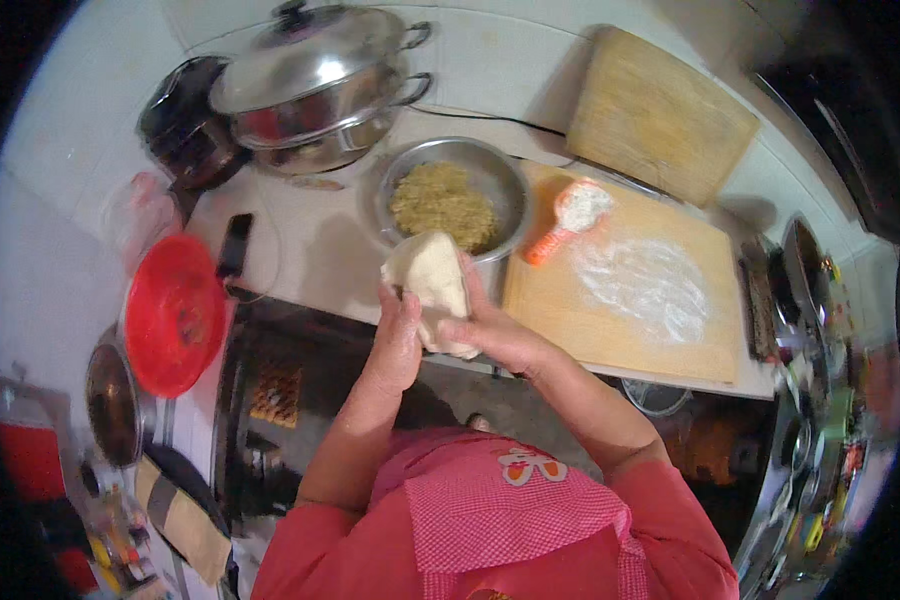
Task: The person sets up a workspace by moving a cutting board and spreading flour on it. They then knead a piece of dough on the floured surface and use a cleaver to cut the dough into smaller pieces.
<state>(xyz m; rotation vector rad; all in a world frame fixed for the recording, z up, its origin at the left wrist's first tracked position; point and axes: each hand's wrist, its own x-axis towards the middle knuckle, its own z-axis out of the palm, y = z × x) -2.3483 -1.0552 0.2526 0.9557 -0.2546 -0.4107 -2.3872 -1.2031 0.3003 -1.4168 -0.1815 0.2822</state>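
A pale piece of dough (431, 277) is held up between my two hands, above the counter's front edge. My left hand (397, 330) grips its left side with the thumb upright. On the right side my right hand (480, 315) presses its thumb on the lower part, with the fingers behind. Just beyond the dough stands a steel bowl (516, 187) with a yellowish-green chopped filling (442, 199). To the right, a wooden board (547, 315) carries a patch of white flour (645, 285) and an orange-handled scoop (570, 217) full of flour.
A lidded steel steamer pot (315, 82) and a dark cooker (191, 124) stand at the back left. A phone (236, 244) lies near a red basin (174, 315). Against the wall leans another wooden board (656, 112), with a black cable (487, 116) running toward it.
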